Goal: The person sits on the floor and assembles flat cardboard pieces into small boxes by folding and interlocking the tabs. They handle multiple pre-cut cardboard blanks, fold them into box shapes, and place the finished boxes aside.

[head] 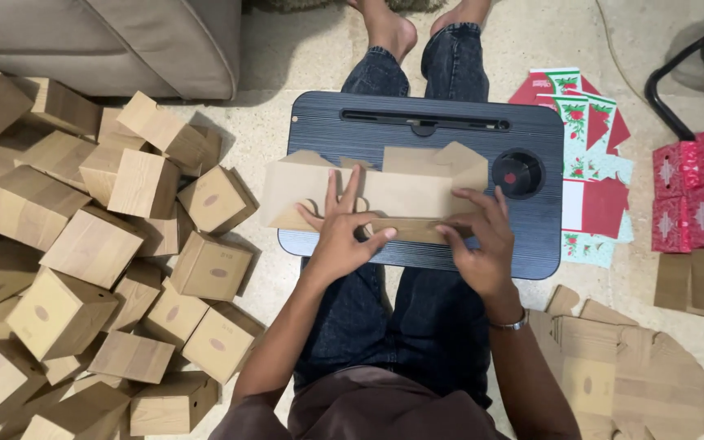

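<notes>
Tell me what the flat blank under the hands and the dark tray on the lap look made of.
Flat box blank: thin cardboard, matte, printed in a pale wood-grain pattern, with creases and flaps; both hands press on it. Lap tray: probably plastic or laminated board, dark with fine ribbed lines and a slight sheen.

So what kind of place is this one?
Probably a home floor used for box folding: a sofa edge, a lap desk over the person's legs, a pile of folded boxes on the stone floor.
</notes>
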